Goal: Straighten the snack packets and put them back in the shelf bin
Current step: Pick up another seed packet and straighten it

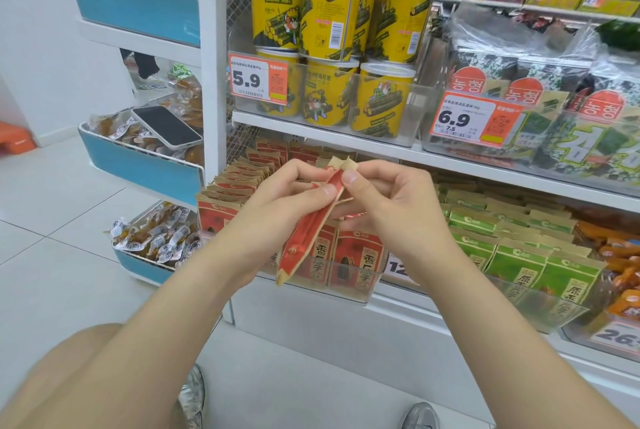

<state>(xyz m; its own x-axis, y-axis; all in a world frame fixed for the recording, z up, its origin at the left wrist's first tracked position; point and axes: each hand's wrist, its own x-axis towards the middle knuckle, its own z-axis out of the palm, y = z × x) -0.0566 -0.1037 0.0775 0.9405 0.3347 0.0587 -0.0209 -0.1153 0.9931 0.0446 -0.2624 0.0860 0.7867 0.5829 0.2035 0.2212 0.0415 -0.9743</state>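
Pinching the red snack packet [306, 238] near its top, the left hand [277, 201] and right hand [391, 210] hold it edge-on, fingers [349, 179] curled round it, in front of the clear shelf bin [349, 291] of matching packets.

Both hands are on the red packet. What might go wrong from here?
The left hand and right hand pinch the red packet only near its top; the hanging lower end may slip or crease. The clear bin below looks tightly packed, so forcing it in might crumple neighbouring packets.
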